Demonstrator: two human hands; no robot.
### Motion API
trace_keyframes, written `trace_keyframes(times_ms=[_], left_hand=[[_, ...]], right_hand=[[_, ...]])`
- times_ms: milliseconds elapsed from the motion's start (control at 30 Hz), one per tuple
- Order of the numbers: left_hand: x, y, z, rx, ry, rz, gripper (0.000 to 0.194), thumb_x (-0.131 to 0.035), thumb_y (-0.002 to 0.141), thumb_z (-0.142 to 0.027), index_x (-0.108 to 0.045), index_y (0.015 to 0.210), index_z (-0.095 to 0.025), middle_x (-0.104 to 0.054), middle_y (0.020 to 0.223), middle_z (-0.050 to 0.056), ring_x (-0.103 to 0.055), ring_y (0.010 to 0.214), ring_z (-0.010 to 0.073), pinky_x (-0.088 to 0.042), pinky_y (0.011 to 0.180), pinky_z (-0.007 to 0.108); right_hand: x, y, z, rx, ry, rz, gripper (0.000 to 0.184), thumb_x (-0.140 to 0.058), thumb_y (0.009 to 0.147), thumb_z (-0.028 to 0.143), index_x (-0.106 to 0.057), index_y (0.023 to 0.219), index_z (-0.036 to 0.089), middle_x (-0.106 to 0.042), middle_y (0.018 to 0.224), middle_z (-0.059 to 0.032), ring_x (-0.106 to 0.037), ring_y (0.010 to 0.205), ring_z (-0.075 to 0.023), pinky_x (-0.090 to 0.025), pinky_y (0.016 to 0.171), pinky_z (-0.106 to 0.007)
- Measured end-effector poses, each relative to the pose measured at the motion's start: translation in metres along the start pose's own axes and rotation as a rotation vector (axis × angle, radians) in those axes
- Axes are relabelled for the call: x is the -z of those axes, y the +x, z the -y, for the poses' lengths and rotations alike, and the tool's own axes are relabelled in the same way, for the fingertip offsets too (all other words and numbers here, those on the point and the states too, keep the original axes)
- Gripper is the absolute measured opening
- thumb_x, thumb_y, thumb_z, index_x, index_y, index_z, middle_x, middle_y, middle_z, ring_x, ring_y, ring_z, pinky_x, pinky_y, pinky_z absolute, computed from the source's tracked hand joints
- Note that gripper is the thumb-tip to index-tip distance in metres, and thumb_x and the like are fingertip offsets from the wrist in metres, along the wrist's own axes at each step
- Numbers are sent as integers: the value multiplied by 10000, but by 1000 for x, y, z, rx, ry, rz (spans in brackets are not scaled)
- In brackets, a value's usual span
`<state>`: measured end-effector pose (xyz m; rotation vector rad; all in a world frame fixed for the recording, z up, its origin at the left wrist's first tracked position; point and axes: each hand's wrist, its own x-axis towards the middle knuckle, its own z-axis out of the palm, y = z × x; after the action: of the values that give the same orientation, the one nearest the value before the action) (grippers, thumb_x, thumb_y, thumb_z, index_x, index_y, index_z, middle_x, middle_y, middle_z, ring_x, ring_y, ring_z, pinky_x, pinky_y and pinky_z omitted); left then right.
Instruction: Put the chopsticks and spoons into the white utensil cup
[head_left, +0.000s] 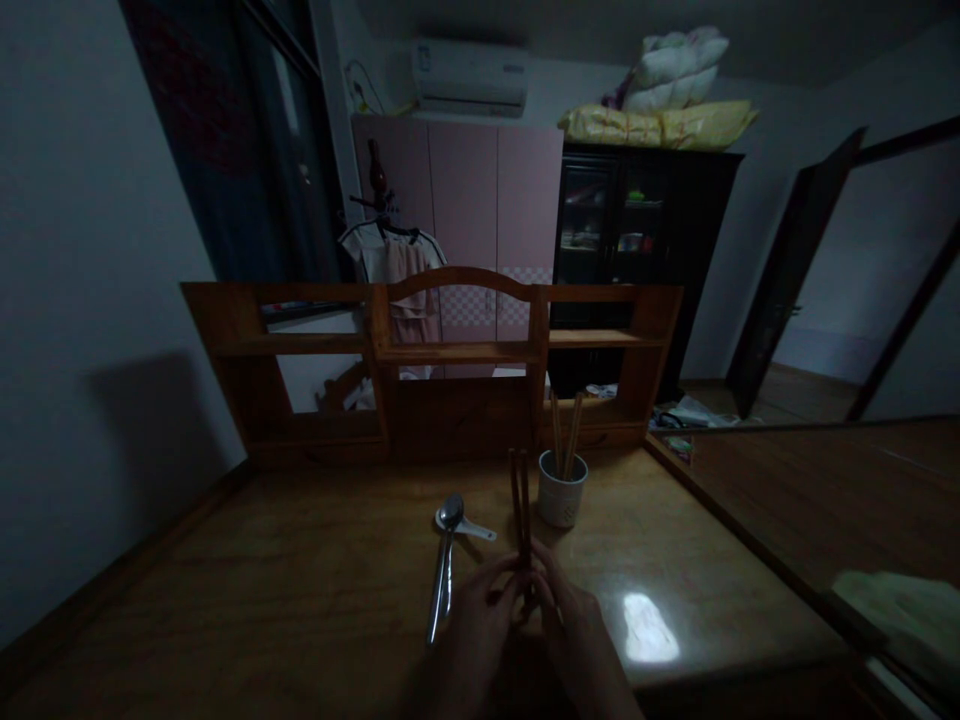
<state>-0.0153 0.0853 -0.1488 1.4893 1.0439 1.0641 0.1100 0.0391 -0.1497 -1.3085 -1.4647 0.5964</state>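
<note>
My left hand (484, 610) and my right hand (566, 605) meet near the front of the wooden desk. Between them they hold a pair of dark chopsticks (521, 500), which point up and away from me. Both hands are closed around the lower part of the sticks, and their lower ends are mostly hidden by my fingers. Left of the hands lies a long-handled metal spoon (439, 590), its bowl resting on a small white spoon (478, 530). Just beyond my right hand stands a white cup (561, 500) with several lighter chopsticks (568, 440) upright in it.
A wooden shelf unit (457, 355) rises along the back of the desk (322, 580). The wall (97, 400) borders the left side. To the right is a lower brown surface (810, 500) with a pale cloth (900, 610) on it. Light reflects off the desktop at the front right.
</note>
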Motion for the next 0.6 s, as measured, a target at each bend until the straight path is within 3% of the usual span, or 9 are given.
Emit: trace_keyframes(times_ms=[133,333,500,600], left_hand=[[0,-1,-1,-28,44,-1,253,-577,828,-337,-728,1011,-250,-735,1067,38,-712,883,208,-586,784,305],[-2,1,6,-79,127,-16,276,-579,833,-347,-717,1045,-235,-708,1144,61,-658,1057,231,-559,880,332],[-2,3,3,-92,116,27,254,-574,830,-312,-724,1023,-245,-731,1084,36,-687,983,207,-578,837,304],[0,6,8,-132,98,65,250,-576,834,-303,-718,1036,-265,-733,1071,20,-689,979,196,-580,836,295]], right_hand=[[1,-2,-6,-25,-17,50,430,-312,999,318,-413,1413,261,-712,1043,-69,-706,801,-176,-553,755,-259],[5,-7,-14,63,-163,98,562,-348,911,148,-311,1465,227,-705,1027,-91,-694,855,-194,-551,742,-279],[8,-11,-5,122,-244,108,666,-361,849,100,-240,1490,236,-707,976,-77,-688,810,-191,-546,710,-275],[11,-13,2,134,-287,116,621,-344,883,130,-251,1483,262,-705,1009,-64,-689,826,-195,-540,713,-285]])
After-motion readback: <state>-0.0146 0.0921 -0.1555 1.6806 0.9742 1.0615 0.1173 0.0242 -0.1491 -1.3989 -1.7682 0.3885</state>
